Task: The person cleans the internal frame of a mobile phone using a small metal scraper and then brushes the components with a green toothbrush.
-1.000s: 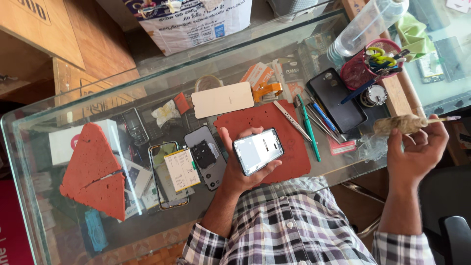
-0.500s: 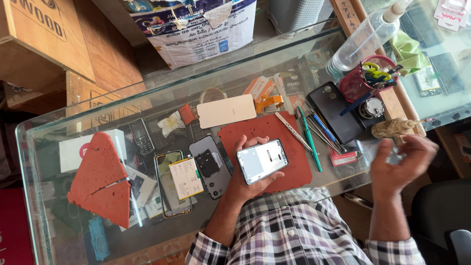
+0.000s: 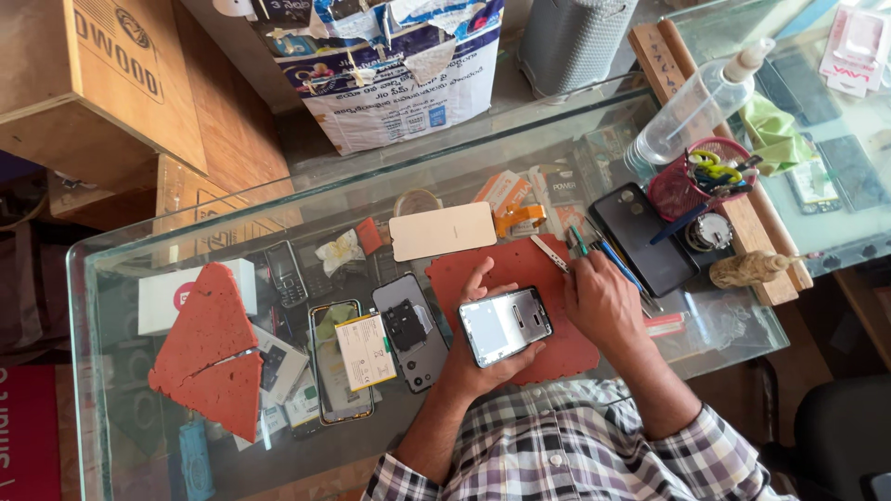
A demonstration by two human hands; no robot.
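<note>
Fingers of the left hand [image 3: 483, 357] clasp a phone [image 3: 505, 325]; right hand [image 3: 603, 301] reaches among pens [image 3: 608, 260] beside it, grip unclear.

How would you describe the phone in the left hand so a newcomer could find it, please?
On the glass counter, find the red mat before the person. Above it, the left hand holds the phone: the only one lifted, its pale shiny face up.

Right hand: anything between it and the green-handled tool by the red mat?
Nothing visible does. The right hand already rests on the tools at the right edge of the red mat, its fingers at the green-handled tool. The left hand holds the phone lower down, out of the way.
</note>
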